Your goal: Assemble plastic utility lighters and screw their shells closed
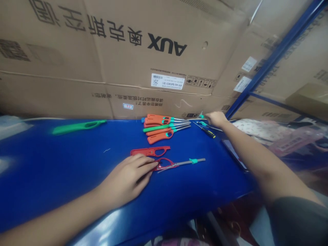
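Observation:
On the blue table, my left hand [134,174] is closed around the handle end of an opened red gas lighter [166,162]. Its bare metal rod points right, with a teal piece [193,161] around it. Just above lies a loose red lighter shell half [151,150]. At the table's back right, my right hand [216,119] has its fingers closed beside small teal parts [202,123] and a thin metal rod. What those fingers hold, if anything, is too small to make out. A black-and-yellow screwdriver [208,132] rests just in front of them.
Several orange and green lighters [160,136] are piled at the back centre. A green shell piece [77,127] lies back left. Nearer my right forearm is a dark flat phone-like object [234,153]. A large cardboard box [115,68] and a blue metal post [271,58] stand behind.

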A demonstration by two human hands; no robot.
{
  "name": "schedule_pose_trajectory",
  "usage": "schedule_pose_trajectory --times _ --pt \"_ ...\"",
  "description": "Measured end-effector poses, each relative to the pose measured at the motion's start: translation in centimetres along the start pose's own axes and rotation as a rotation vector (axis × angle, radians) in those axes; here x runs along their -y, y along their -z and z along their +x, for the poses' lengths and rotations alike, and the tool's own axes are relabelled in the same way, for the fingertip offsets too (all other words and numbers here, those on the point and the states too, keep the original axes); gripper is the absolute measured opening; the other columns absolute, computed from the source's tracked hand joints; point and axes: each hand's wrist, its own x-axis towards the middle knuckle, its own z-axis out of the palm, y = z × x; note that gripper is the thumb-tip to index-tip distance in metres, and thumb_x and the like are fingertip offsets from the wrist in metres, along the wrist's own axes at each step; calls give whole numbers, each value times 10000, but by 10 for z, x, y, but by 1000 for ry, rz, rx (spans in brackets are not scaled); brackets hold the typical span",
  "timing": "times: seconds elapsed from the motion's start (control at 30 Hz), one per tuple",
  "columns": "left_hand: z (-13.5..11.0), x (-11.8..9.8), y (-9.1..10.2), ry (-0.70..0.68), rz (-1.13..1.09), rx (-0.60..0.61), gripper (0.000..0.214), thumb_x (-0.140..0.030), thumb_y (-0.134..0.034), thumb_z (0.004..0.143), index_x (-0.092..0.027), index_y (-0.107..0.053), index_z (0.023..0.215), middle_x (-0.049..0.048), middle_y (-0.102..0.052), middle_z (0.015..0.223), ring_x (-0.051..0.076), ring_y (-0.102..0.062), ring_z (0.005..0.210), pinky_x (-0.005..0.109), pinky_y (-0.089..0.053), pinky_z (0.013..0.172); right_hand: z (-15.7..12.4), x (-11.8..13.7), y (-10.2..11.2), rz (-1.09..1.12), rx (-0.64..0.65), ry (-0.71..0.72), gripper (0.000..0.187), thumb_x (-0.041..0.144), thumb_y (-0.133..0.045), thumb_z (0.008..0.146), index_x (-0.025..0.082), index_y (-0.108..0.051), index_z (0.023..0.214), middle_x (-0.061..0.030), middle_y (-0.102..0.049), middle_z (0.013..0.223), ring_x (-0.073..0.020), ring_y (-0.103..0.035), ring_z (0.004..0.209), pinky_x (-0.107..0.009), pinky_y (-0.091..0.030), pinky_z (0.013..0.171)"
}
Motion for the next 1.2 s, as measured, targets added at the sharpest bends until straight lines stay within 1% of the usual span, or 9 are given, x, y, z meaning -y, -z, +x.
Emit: schedule_pose_trajectory --times 0.07,0.13,0.23,0.37,0.5,0.6,0.83,1.0,1.2 --pt "0 0 0 -6 1 -12 363 -195 -478 970 -247 -652 1285 72 -693 1232 250 -649 1097 406 -548 920 -16 3 4 94 -79 -9 163 297 -608 942 193 -710 1014 -105 -718 1096 -259 -637 1107 -358 -484 944" --pt "-1 0 0 -13 -10 -32 361 -197 -484 969 -243 -652 1285 72 -694 1234 247 -648 1108 403 -546 928 -34 14 7 220 -160 -4 210 312 -551 954 189 -717 996 -109 -742 1050 -262 -655 1063 -308 -485 873" --pt "0 -1 -1 2 -61 -93 341 -214 -506 970 -230 -658 1274 74 -706 1211 237 -648 1113 390 -545 938 -66 51 8 446 -183 59 358 382 -411 999 137 -669 1031 -123 -737 923 -199 -669 768 -273 -494 669" --pt "7 -3 -3 77 -146 -228 301 -256 -544 969 -210 -687 1230 87 -732 1153 228 -665 1049 388 -553 930 -111 119 13 730 -16 272 350 458 -444 971 160 -623 939 -45 -684 759 -113 -546 492 -238 -439 491" --pt "17 -7 -4 239 -283 -322 309 -338 -596 947 -195 -717 1192 96 -749 1113 240 -690 1013 385 -576 894 -145 172 28 942 153 547 234 381 -537 937 175 -608 854 22 -593 655 -92 -501 515 -213 -405 506" --pt "20 -11 -4 376 -493 -308 333 -394 -632 922 -204 -733 1177 79 -760 1088 235 -718 969 366 -597 855 -159 194 38 1008 164 709 165 298 -552 930 176 -587 824 37 -549 657 -92 -475 571 -214 -386 545" --pt "17 -14 -9 517 -923 -255 398 -357 -737 834 -155 -721 1177 70 -784 985 205 -743 853 332 -626 795 -172 213 22 1086 23 703 183 319 -565 947 192 -617 826 7 -631 723 -117 -558 627 -233 -428 585" --pt "15 -14 -8 601 -1044 -324 392 -368 -792 783 -131 -723 1088 68 -785 907 198 -751 794 327 -645 776 -175 206 12 839 -275 830 114 325 -575 952 215 -601 942 -28 -668 847 -138 -593 696 -262 -456 641" --pt "13 -17 -4 616 -1098 -311 287 -378 -782 793 -130 -704 913 52 -780 801 193 -753 732 292 -638 726 -180 206 12 630 -436 978 209 355 -633 934 209 -582 1074 -43 -695 935 -155 -641 798 -259 -479 684"
